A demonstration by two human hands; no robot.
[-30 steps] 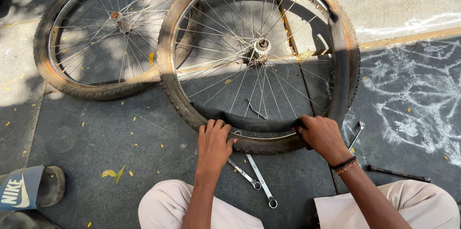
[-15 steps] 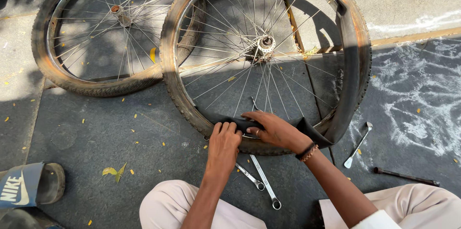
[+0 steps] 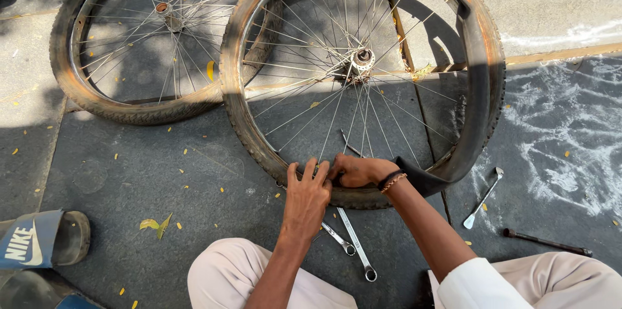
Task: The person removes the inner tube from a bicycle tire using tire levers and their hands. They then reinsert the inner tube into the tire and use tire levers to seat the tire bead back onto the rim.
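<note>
Dark pavement; both hands now together at near rim of front wheel [image 3: 363, 76]: right hand [image 3: 355, 170] moved beside left hand [image 3: 306, 197], clamped on tyre [image 3: 483, 89], half unseated. Spanners [image 3: 353, 244] below.

Bright sun from above casts hard spoke shadows across the pavement [image 3: 129, 173]; sharp focus, slight wide-angle edge curvature.

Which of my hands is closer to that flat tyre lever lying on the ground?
Right. Your right hand is on the near wheel's tyre, on the lever's side. The tyre lever lies on the ground further right. Your left hand presses the tyre beside it, farther from the lever.
</note>
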